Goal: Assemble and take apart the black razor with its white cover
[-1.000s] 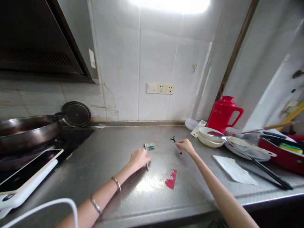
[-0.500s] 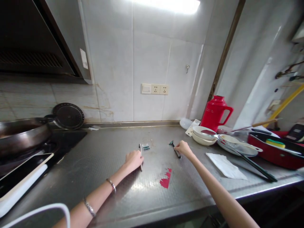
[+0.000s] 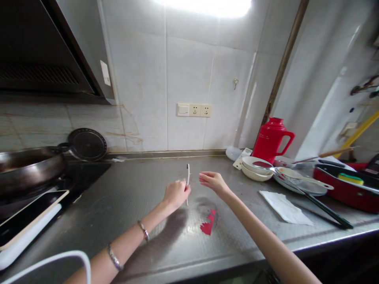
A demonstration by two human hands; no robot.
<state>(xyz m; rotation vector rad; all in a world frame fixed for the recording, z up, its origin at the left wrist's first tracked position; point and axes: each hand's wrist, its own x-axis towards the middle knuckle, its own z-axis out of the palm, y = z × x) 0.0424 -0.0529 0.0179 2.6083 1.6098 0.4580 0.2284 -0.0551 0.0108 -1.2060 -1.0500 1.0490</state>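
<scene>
My left hand (image 3: 177,194) is closed around a white toothbrush (image 3: 188,177), which stands nearly upright above the counter with its dark-bristled head at the top. A bit of something clear shows behind the knuckles, too small to make out. To the right, my right hand (image 3: 214,183) hovers over the counter, fingers stretched toward the toothbrush but apart from it. No object shows in its fingers. The razor is not visible. Below and between the hands, a torn red patch (image 3: 208,224) lies on the metal counter (image 3: 142,185).
On the left are a steel pan (image 3: 29,169) and a phone (image 3: 35,213) by the stove. On the right stand a red thermos (image 3: 268,140), stacked bowls (image 3: 256,173), a white tissue (image 3: 284,207) and a red pan (image 3: 346,187). A white cable (image 3: 59,256) curves at the lower left.
My left hand has lifted the toothbrush and moved right. My right hand has shifted left and its fingers have straightened. The black-and-green razor it was touching is out of sight.
</scene>
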